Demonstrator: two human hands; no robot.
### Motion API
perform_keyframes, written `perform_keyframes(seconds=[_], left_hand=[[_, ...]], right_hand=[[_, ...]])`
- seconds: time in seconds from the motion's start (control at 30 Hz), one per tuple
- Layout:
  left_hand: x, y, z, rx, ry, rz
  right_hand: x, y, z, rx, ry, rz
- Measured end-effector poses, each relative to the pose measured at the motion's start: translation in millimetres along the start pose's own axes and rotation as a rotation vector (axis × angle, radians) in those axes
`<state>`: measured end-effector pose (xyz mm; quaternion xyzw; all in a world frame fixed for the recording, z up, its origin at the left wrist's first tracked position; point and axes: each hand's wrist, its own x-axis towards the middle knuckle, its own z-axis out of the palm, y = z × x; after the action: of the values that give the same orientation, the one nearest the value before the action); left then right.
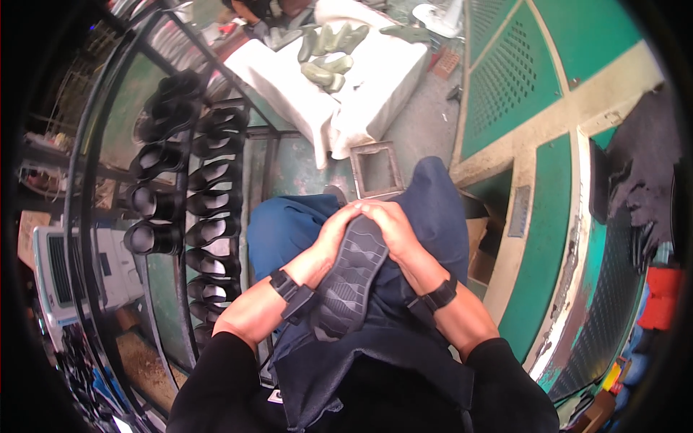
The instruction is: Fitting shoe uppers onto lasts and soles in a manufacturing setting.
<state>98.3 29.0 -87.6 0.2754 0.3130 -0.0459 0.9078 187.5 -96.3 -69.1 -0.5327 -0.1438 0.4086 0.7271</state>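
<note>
A black shoe [350,278] lies over my lap with its patterned sole facing up. One end points away from me, between my knees, and the other rests near my waist. My left hand [336,229] wraps round the left side of the far end. From the right, my right hand [393,229] closes over the same end. The fingertips of both hands meet at the tip, and the underside of the shoe is hidden. Dark bands with small boxes sit on both wrists.
On my left stands a metal rack [184,289] with rows of black shoes [211,206]. Ahead, a white-covered table [274,79] holds several greenish shoe-shaped pieces [328,43]. A square metal frame [377,169] stands before it. A green and cream machine [534,238] closes off the right side.
</note>
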Motion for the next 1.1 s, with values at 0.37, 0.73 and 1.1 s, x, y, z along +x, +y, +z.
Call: perform_keyframes(seconds=[0.37,0.73,1.1], left_hand=[[13,0,-1,0.369,-0.356,0.498],[-140,-25,27,0.095,0.130,0.437],[-200,-21,60,-0.116,0.108,0.480]], right_hand=[[-6,-2,-27,0.091,0.154,0.090],[60,-24,-55,0.202,0.351,0.193],[42,-47,15,0.131,0.414,0.324]])
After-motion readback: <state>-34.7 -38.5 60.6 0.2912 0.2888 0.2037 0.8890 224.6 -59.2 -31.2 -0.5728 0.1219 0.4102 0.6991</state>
